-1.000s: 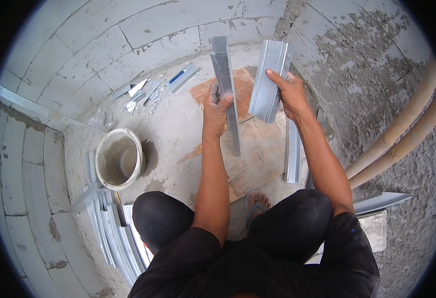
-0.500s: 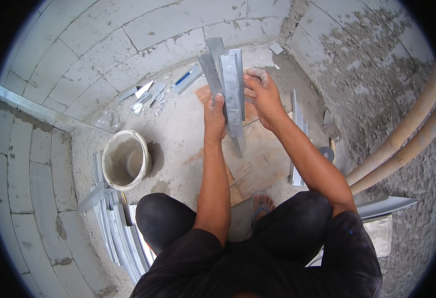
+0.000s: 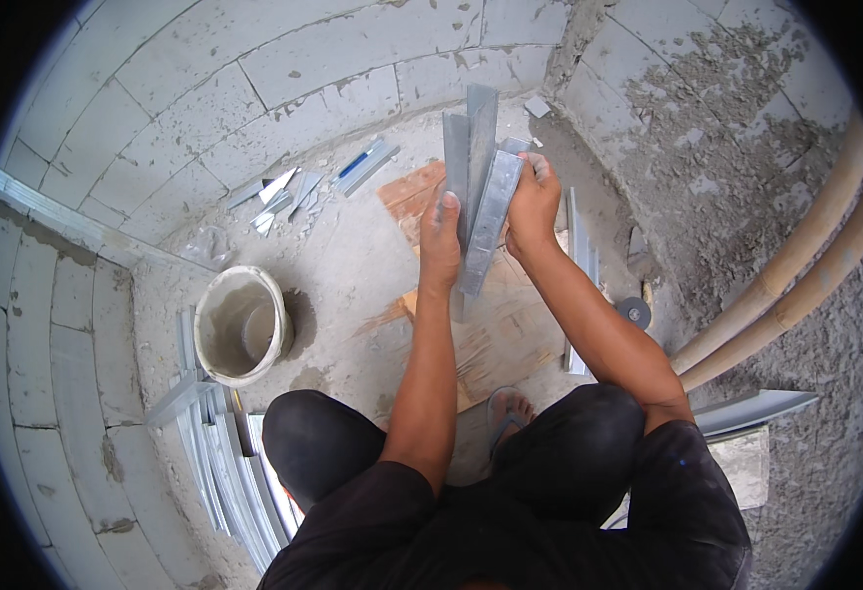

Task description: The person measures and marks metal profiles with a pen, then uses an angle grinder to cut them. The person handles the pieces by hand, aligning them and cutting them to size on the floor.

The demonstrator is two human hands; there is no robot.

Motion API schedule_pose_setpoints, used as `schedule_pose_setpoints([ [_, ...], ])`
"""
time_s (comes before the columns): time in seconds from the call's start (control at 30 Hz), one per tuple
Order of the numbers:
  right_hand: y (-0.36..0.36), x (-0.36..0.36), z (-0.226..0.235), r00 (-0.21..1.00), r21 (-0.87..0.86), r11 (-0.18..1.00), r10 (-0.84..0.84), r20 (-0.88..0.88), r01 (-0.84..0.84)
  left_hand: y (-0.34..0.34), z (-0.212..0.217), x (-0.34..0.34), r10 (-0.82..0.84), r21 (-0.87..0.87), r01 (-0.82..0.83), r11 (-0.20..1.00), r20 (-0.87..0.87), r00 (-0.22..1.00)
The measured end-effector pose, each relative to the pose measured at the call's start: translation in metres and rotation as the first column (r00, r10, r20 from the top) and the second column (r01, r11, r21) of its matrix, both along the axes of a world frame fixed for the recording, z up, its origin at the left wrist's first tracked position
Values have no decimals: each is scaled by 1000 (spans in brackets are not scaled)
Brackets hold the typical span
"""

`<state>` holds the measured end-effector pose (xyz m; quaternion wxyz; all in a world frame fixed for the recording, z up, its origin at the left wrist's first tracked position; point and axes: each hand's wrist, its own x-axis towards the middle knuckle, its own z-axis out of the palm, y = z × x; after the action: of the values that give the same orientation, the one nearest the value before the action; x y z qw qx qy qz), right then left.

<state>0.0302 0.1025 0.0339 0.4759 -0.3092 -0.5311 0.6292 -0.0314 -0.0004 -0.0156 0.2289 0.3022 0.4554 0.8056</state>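
Observation:
My left hand (image 3: 440, 239) grips a long grey metal channel (image 3: 459, 147) that stands nearly upright in front of me. My right hand (image 3: 533, 202) holds a shorter grey metal channel piece (image 3: 488, 231) pressed against the long one, so the two overlap between my hands. Both hands are held out above a concrete floor, over a patch of brown board (image 3: 495, 324).
A white bucket (image 3: 239, 324) with grey mortar stands at my left. Several metal channels (image 3: 220, 462) lie beside it; short offcuts (image 3: 298, 187) lie near the block wall. More channels (image 3: 576, 256) lie at right, with a round disc (image 3: 634, 312) and bamboo poles (image 3: 795, 265).
My right hand has brought the short channel from the right in against the long one. Both hands now hold the pieces together, slightly lower in view.

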Motion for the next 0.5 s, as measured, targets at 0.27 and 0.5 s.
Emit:
schedule_pose_setpoints([
  [0.27,21,-15,5,990,-160,985,-84,-111,65,-10,-2,1,24,-166,-85,982,-334,942],
  [0.5,38,-16,-2,986,-34,987,-160,-40,158,-16,33,16,67,-331,-225,916,-427,902],
])
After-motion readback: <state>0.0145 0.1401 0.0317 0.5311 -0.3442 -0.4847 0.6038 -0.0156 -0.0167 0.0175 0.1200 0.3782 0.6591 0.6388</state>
